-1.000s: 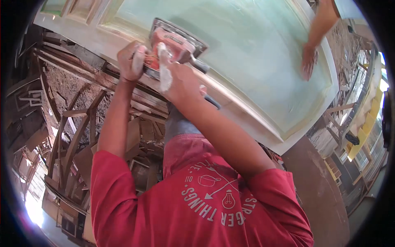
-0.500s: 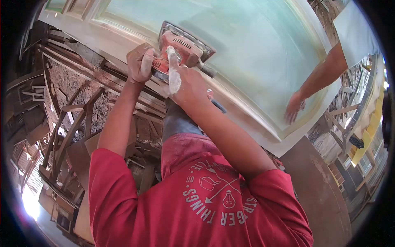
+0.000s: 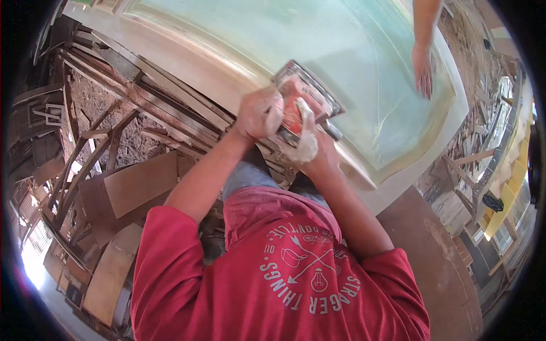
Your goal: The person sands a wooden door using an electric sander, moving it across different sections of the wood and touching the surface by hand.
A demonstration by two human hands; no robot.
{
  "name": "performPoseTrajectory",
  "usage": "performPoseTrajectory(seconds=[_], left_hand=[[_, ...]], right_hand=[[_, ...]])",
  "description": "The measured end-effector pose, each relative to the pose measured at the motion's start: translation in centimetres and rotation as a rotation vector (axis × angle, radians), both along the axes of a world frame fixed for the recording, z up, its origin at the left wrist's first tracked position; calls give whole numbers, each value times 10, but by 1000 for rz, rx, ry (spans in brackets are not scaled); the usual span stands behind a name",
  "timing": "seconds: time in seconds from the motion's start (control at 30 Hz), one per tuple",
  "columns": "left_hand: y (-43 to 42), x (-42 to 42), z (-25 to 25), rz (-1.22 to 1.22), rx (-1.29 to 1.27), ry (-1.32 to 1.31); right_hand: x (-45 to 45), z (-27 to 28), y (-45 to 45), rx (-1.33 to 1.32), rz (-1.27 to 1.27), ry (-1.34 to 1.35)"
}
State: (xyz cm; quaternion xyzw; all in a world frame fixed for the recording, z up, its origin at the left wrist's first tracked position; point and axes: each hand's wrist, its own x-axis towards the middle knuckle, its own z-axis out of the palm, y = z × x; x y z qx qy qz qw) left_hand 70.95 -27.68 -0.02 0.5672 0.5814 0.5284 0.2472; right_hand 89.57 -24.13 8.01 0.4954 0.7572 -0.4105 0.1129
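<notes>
On the head camera, I see both bare hands on a red sander (image 3: 311, 94). The left hand (image 3: 259, 113) is curled around its near left end, fingers folded in tight. The right hand (image 3: 323, 154) is wrapped around the near side, a whitened digit lying along the body; the rest of that grip is partly hidden from me.

The sander sits over the near edge of a large pale green panel (image 3: 341, 25), its square base across the raised border there. From my angle I cannot tell whether the base is pressed flat.

At the far right of the panel I have another person's hand (image 3: 422, 71), fingers stretched out over the green surface, well apart from the sander; I cannot tell whether it touches.

Below the hands I see a red shirt (image 3: 239, 301) and grey trousers (image 3: 244, 169). A brown board (image 3: 426, 256) lies to the right, and wooden strips (image 3: 102, 74) lie to the left of the panel.
</notes>
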Motion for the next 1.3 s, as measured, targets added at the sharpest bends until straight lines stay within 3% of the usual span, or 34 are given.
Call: performPoseTrajectory(seconds=[0.13, 0.23, 0.3, 0.33, 0.47, 0.6, 0.7, 0.77, 0.87, 0.97, 1.07, 1.17, 1.3], left_hand=[[-4, 61, -12, 8, 109, -85], [-2, 92, -18, -12, 4, -18], [1, 104, -9, -1, -7, -21], [5, 106, -4, 3, -15, -20], [10, 101, 30, -68, 14, -89], [15, 61, 48, -218, -234, -212], [18, 5, -8, 26, -249, 60], [22, -36, -14, 162, -263, 499], [19, -50, -36, 308, -542, 745], [18, -33, -40, 179, -825, 903], [12, 8, -43, 181, -807, 901], [1, 62, -29, -65, -863, 896], [-28, 147, -35, -454, -569, 704]], right_hand=[[51, 2, -13, 104, -52, 34], [88, -9, -16, 133, -89, 24], [107, -12, -3, 280, 20, 144], [112, -13, 1, 351, 74, 207], [112, 23, -15, 223, -46, 134], [114, 53, -18, 303, -148, 215], [137, 58, -13, 14, -508, 340], [155, 54, -10, -104, -590, 379], [156, 74, 0, -376, -760, 465], [150, 86, 5, -464, -845, 595], [154, 91, 3, -480, -906, 641], [161, 92, -4, -421, -962, 669], [186, 90, -11, -217, -1017, 555]])
